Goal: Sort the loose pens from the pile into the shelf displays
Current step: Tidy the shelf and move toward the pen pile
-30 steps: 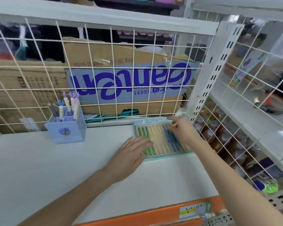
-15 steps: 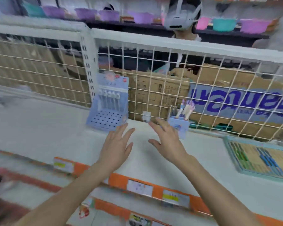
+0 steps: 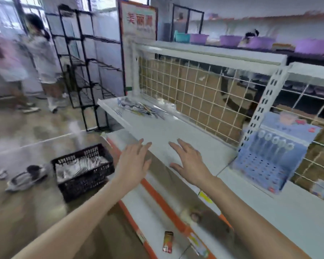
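A pile of loose pens (image 3: 138, 108) lies at the far left end of the white shelf (image 3: 176, 135), against the wire grid back. A blue pen display stand (image 3: 271, 156) with a row of white-capped pens leans on the grid at the right. My left hand (image 3: 134, 159) hovers over the shelf's front edge with fingers spread and empty. My right hand (image 3: 190, 161) is flat above the shelf, fingers apart, holding nothing. Both hands are well short of the pile and to the left of the display stand.
A black plastic crate (image 3: 82, 171) with packets stands on the floor at the left. A black wire rack (image 3: 90, 68) is behind it. Two persons (image 3: 26, 58) stand at the far left. A lower shelf (image 3: 157, 227) holds a small red packet (image 3: 167, 242).
The view has swung left along the shelf, from the flat pen tray past the blue cup to the display stand and pen pile. Both hands left the tray and now hover empty.
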